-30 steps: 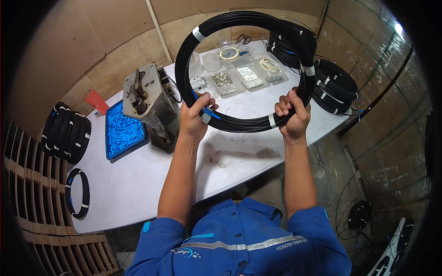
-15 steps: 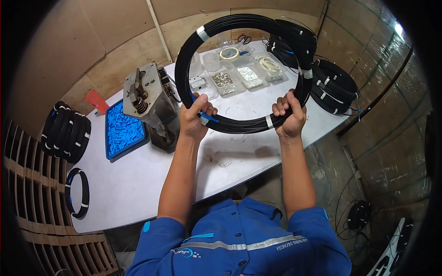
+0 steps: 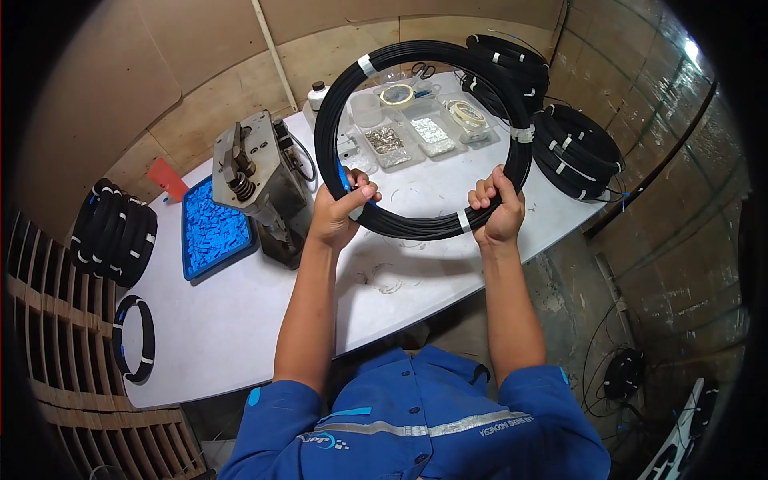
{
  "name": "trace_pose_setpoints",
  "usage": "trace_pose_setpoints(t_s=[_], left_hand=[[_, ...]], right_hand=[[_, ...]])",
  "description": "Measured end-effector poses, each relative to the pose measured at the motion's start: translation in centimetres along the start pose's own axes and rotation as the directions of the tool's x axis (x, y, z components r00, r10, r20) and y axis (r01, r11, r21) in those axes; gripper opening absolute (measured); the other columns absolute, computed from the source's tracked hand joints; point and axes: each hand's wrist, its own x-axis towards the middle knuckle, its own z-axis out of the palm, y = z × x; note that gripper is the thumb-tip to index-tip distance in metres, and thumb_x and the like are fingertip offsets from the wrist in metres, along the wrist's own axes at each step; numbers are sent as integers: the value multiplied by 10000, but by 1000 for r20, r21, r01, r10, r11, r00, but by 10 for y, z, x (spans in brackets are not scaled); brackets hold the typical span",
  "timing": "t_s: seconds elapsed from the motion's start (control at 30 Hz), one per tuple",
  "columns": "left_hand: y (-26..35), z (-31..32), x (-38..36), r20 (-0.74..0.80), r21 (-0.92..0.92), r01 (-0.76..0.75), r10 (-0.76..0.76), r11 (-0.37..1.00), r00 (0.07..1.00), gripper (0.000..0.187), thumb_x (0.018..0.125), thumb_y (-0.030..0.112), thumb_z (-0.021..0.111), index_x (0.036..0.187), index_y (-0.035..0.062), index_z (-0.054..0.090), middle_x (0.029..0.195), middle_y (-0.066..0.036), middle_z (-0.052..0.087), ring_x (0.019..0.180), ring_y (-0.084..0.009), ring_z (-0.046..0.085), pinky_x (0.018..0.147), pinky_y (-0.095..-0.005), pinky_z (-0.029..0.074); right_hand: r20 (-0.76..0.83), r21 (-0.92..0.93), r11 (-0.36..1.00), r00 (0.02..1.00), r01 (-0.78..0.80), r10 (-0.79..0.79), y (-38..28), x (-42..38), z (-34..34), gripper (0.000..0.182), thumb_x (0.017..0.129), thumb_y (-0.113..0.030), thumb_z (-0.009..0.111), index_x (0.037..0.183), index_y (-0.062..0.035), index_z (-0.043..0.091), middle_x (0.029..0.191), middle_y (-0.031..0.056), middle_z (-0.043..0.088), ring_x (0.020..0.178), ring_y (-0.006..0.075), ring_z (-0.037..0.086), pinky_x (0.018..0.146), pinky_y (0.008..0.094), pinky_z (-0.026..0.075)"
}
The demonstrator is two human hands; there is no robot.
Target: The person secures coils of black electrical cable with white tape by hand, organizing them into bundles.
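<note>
At my far left is a slatted wooden rack point(image 3: 60, 302). Beside it, on the edge of the worktop point(image 3: 216, 328), a bundle point(image 3: 116, 236) of black coils is banded in white, with a thin ring point(image 3: 148, 336) of cable nearer me. Next comes a flat red card point(image 3: 166, 178) by the rear corner of a shallow plastic tray point(image 3: 222, 266), which is heaped with small, oblong blue pieces point(image 3: 212, 228). The press point(image 3: 280, 216) stands hard by the tray's right side, angular, of scuffed grey metal with a coiled spring on top, and fills much of the space between tray and left hand. Behind it is a white bottle point(image 3: 317, 98) with a dark cap.

My left hand point(image 3: 340, 210) grips the lower left of the coil point(image 3: 412, 227), thumb beside a smooth blue connector point(image 3: 345, 178). The coil is up above the worktop, a round hoop of glossy black strands bound with white tape. Through it I see clear plastic bins: shiny metal bits point(image 3: 390, 142), a crinkled silvery packet point(image 3: 432, 134), a pale tape roll point(image 3: 466, 114). My right hand point(image 3: 500, 212) is closed round the coil's lower right. Past it, the coil's rim partly blocks a black stack point(image 3: 516, 72); a thick hank point(image 3: 578, 152) sits in front at the worktop's right end.
</note>
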Motion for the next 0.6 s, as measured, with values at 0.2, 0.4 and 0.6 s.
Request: trace_pose_setpoints(t_s=[0.2, 0.4, 0.6], left_hand=[[-6, 0, 3, 10, -196, -43, 46, 980, 999, 179, 915, 158, 640, 821, 121, 491, 709, 22, 439, 633, -104, 449, 650, -309, 447], [7, 7, 6, -114, -81, -84, 75, 993, 991, 278, 919, 211, 642, 718, 113, 477, 603, 22, 387, 506, -98, 389, 510, -285, 382], [37, -5, 5, -38, 74, -33, 36, 997, 999, 258, 836, 201, 723, 733, 84, 518, 581, 0, 434, 478, -119, 431, 474, -288, 391]], right_hand=[[62, -3, 1000, 998, 31, -31, 1, -2, 2, 176, 933, -142, 605, 815, -108, 478, 639, -21, 428, 522, 89, 419, 506, 273, 396], [153, 15, 1000, 988, -1, -1, 6, -2, -6, 138, 956, -183, 588, 896, -91, 505, 693, 4, 469, 608, 127, 487, 595, 312, 462], [177, -189, 980, 984, 56, -22, -22, 14, 7, 298, 956, -229, 608, 1174, -32, 559, 915, 57, 614, 823, 145, 584, 758, 322, 497]])
